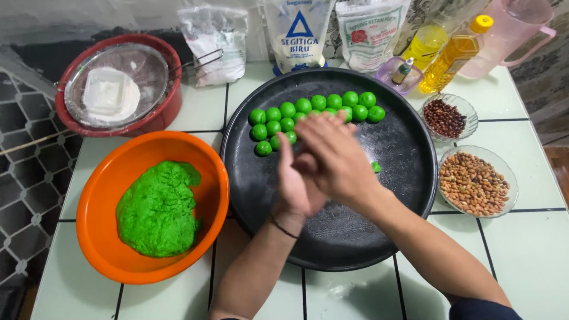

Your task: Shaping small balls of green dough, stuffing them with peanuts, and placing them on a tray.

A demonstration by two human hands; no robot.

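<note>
Over the middle of the black round tray [391, 195], the left hand [294, 185] and right hand [333, 159] press palm to palm, seemingly rolling a dough piece hidden between them; it likely belongs beside the green balls [308, 115] at the tray's far side, with more to pinch from the green dough [157, 210] in the orange bowl [98, 201] left of the tray

Bare tray [355, 237] near side (green balls [308, 115] crowding far edge)

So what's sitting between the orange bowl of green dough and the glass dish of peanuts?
The round black tray, holding green dough balls, with both hands, left and right, pressed together above it, in the head view.
</note>
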